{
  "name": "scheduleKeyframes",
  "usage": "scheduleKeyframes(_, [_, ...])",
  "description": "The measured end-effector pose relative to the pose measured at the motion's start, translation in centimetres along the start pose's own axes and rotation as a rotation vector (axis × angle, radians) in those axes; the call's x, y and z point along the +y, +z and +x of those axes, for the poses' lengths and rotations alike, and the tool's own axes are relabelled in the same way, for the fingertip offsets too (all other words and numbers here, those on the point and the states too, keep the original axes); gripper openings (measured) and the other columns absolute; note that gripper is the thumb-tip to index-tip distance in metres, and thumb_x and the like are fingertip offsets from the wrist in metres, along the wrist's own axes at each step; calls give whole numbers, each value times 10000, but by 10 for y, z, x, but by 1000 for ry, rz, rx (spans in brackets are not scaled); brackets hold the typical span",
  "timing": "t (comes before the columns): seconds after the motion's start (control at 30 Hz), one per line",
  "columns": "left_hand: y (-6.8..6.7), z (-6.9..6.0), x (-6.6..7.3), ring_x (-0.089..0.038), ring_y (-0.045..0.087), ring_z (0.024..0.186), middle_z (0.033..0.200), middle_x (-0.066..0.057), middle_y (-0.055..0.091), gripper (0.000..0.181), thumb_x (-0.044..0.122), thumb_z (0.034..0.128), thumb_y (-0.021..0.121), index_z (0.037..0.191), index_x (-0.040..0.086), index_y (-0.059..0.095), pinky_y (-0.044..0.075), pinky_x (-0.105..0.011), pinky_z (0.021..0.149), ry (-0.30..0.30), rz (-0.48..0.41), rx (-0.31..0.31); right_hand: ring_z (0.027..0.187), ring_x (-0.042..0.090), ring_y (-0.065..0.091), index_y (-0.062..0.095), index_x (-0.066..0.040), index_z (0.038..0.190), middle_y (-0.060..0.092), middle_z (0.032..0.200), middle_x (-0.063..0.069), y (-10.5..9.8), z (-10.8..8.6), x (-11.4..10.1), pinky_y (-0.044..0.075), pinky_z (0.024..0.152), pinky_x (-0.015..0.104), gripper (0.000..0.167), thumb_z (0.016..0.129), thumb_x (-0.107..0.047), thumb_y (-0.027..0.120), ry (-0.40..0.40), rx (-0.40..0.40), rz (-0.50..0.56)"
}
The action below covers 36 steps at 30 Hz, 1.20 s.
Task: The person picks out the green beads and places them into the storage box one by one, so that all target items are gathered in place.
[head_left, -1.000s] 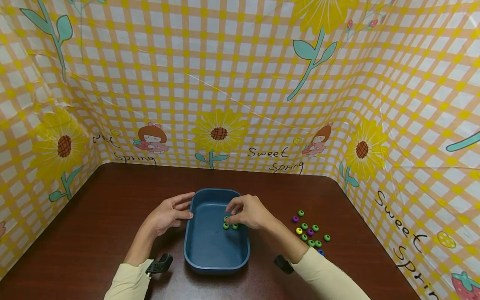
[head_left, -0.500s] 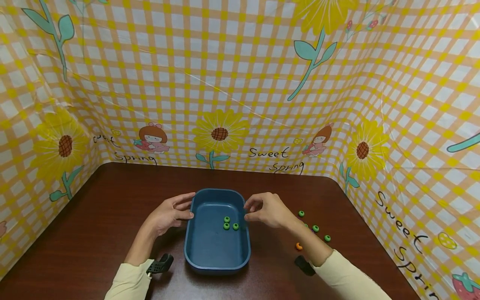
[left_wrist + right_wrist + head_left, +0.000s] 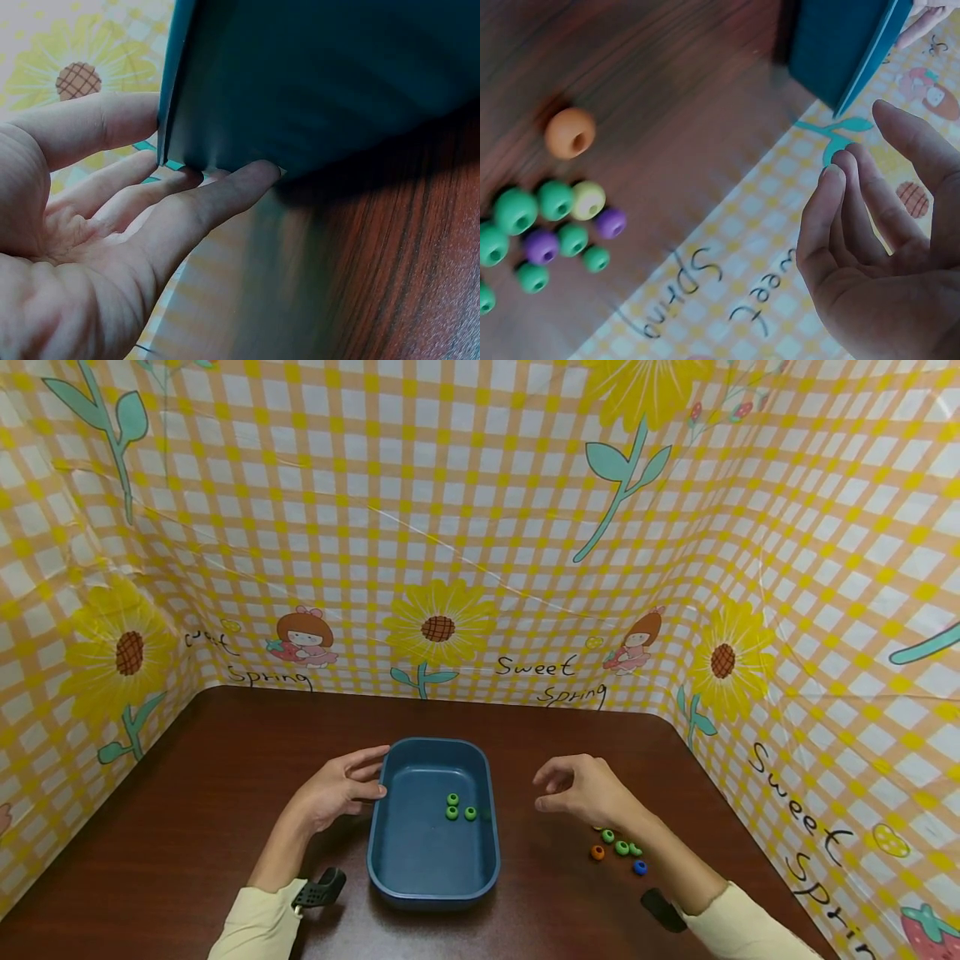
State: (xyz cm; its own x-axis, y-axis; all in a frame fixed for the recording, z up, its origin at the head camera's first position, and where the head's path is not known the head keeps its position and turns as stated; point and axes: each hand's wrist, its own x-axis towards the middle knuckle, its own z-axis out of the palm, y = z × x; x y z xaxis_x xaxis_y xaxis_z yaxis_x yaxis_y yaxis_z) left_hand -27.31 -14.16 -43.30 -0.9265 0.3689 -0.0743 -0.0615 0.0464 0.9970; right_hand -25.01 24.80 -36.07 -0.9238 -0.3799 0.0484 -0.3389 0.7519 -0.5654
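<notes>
A blue rectangular tub [image 3: 420, 856] stands in the middle of the table, with three green beads [image 3: 452, 812] on its floor near the right wall. My left hand [image 3: 330, 796] touches the tub's left side; in the left wrist view the fingers stretch out along its wall rather than curling round it. To the right of the tub, my right hand [image 3: 592, 793] hovers over the table. Its fingers are loosely bent, and the right wrist view shows nothing between them and the thumb. Loose beads lie close by: an orange bead [image 3: 571, 133], a yellow bead [image 3: 588, 199], purple ones and several green ones.
A blue bead [image 3: 640, 867] lies at the near edge of the loose group, which the right hand and forearm partly cover. Checked, flower-printed cloth [image 3: 480, 543] walls in the dark wooden table [image 3: 285, 727] at the back and both sides.
My right hand came out of the tub over its right rim and moved right, toward the loose beads. Three green beads stay in the tub. The left hand has kept its place.
</notes>
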Motion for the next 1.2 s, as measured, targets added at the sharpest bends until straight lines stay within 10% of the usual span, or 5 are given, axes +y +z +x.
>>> scheduleKeyframes(1.2, [1, -1, 0, -452, 610, 1244, 1562, -282, 397, 690, 0, 957, 636, 1578, 52, 339, 581, -467, 881, 0, 14, 12, 800, 180, 643, 725, -70, 1135, 677, 937, 41, -33, -78, 98, 527, 653, 327, 326, 856, -217, 807, 298, 55, -7])
